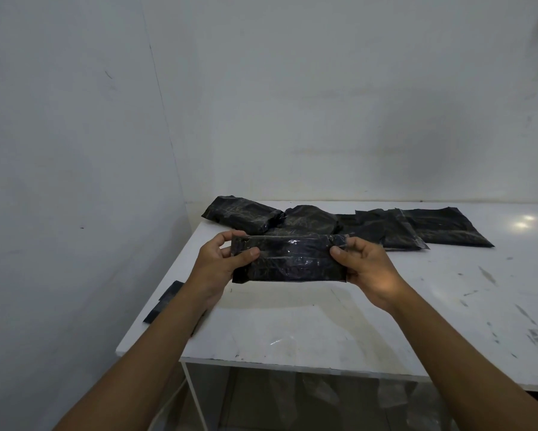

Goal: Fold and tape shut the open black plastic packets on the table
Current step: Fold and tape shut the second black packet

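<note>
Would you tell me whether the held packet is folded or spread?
Folded: the packet forms a compact band between left hand and right hand.

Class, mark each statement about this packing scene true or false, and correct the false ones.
1. Both hands hold one black packet. True.
2. The held packet rests flat on the white table. False: it is lifted above it.
3. More black packets lie at the table's far edge. True.
4. The left hand holds scissors. False: it grips only the packet's end, as the right hand grips the other.
</note>
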